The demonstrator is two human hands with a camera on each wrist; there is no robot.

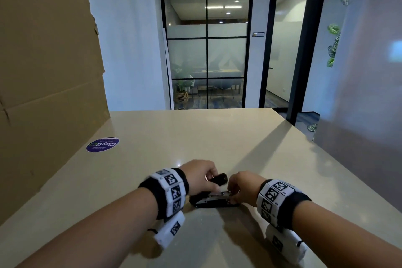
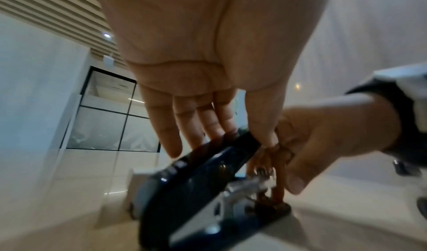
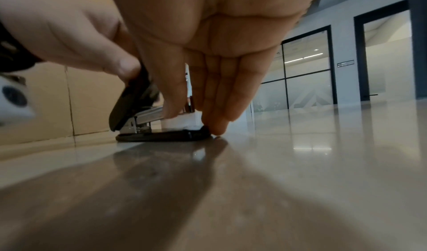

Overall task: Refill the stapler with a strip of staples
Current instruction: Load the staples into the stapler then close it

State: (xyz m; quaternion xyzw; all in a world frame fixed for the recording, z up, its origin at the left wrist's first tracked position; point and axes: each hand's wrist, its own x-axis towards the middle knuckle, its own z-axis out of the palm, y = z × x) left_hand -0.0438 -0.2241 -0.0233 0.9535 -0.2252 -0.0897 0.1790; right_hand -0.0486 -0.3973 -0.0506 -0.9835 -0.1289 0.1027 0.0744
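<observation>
A black stapler lies on the beige table, its lid swung up off the silver magazine. My left hand pinches the raised lid between thumb and fingers. My right hand is at the front end. Its thumb rests on the magazine, and its fingertips reach down to the tip of the base. Something shiny shows at the magazine's front. I cannot tell whether it is a strip of staples.
A tall cardboard box stands on the table's left side, with a round purple sticker beside it. A grey panel rises past the right edge. Bare tabletop lies beyond the stapler.
</observation>
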